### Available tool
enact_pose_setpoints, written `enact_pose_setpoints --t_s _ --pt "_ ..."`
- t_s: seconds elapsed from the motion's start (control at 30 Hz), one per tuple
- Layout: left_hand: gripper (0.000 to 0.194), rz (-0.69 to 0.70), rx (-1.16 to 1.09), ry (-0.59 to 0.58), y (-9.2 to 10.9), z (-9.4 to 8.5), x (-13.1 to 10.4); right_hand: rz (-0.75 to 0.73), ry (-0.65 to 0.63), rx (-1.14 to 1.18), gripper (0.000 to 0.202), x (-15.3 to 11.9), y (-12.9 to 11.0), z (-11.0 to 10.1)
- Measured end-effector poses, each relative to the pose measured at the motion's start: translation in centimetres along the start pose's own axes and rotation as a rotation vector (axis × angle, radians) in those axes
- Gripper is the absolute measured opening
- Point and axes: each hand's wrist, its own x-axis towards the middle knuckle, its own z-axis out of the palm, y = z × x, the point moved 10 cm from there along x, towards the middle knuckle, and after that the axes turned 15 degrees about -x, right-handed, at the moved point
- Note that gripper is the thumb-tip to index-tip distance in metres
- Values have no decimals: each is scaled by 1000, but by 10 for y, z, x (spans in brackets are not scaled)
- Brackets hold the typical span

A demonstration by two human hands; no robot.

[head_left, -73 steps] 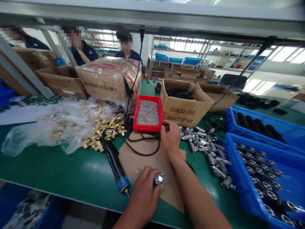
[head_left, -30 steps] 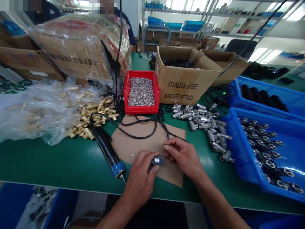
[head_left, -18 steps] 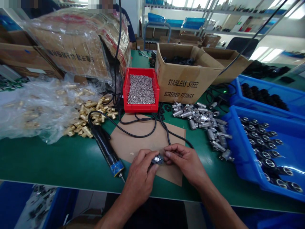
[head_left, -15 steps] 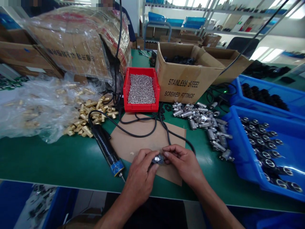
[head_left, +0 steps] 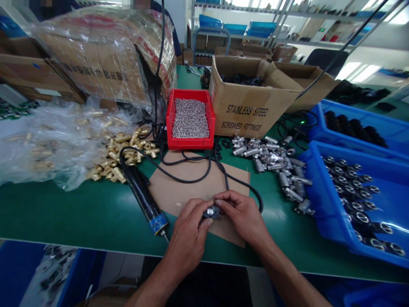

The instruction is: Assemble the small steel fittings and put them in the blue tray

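My left hand [head_left: 189, 232] is closed on a small dark part [head_left: 211, 211] with a shiny metal centre, above a brown cardboard sheet [head_left: 179, 192]. The fingertips of my right hand [head_left: 241, 215] are pinched at the upper right edge of that part; whether they hold something small is hidden. Left of my hands lies a black electric screwdriver [head_left: 140, 194] with a blue band, its bit pointing toward my left wrist. Beyond the sheet stands a red bin [head_left: 191, 144] full of small screws.
Brass fittings [head_left: 111, 164] lie at the left beside plastic bags [head_left: 47, 145]. Steel fittings [head_left: 271, 157] are heaped on the right, next to a blue tray [head_left: 326, 204] of black-and-metal parts. A cardboard box [head_left: 252, 108] stands behind. Black cables [head_left: 179, 179] loop across the sheet.
My right hand has shifted slightly left and up, its fingertips now over the upper edge of the dark part. My left hand keeps its grip nearly unmoved.
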Motion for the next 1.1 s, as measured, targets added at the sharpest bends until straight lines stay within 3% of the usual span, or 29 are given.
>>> enact_pose_setpoints --t_s 0.5,0.77,1.1 --pt "35 37 68 74 2 -4 -3 -102 23 -143 16 7 -5 5" --pt "35 31 73 91 3 -6 -4 -127 -107 -127 14 17 -12 18" --pt "34 -8 58 99 3 -6 -2 -185 -107 -191 11 16 -14 16"
